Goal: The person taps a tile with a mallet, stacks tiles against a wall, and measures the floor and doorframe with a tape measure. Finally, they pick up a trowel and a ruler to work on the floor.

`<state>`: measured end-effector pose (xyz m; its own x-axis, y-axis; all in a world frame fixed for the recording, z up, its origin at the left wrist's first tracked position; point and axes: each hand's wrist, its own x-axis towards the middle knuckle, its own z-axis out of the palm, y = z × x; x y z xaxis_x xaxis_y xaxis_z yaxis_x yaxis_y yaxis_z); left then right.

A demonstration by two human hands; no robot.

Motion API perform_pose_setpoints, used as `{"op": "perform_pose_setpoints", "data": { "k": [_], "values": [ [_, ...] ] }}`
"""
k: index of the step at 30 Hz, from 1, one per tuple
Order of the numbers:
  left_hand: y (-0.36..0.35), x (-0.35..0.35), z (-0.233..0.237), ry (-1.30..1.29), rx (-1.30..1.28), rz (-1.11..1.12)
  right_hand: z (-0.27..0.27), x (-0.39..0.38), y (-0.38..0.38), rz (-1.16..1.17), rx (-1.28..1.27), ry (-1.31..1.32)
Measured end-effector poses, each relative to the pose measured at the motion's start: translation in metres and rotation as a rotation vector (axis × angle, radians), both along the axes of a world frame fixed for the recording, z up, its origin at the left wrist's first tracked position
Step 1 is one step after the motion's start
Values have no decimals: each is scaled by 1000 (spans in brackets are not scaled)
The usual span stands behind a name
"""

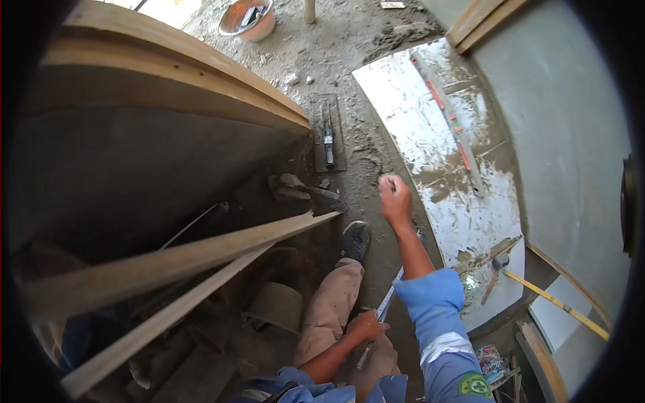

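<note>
My right hand (395,195) is raised over the dirty floor, left of the tiled strip, its fingers curled; a small dark thing, too small to name, shows at them. Low in the view, my left hand (366,326) is closed around a thin whitish strip (388,295) beside my knee. On the mortar-smeared white tiles (403,114) lie a long level (447,117) with red parts and a mallet (497,265). A trowel float (328,138) rests on the floor ahead of my shoe (355,240).
Wooden planks (175,265) slant across the left, near a bucket (274,305). A wood-framed wall edge (181,64) stands at upper left. Farther off is an orange bucket (259,28). A yellow strip (557,305) crosses the lower right, near a grey wall (557,121).
</note>
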<state>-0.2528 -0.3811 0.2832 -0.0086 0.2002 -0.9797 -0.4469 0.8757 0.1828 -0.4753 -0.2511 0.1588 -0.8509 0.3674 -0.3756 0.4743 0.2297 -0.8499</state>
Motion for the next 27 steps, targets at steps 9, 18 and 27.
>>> {"op": "perform_pose_setpoints", "data": {
  "k": [9,18,27],
  "values": [
    [-16,-19,-1,95,123,148,-125,-107,-141,140,13,-324],
    [-3,8,-38,41,174,6,-78,-112,-85,336,185,-236],
    [-53,39,-67,240,284,-238,170,71,31,-43,45,-58]
  ]
}}
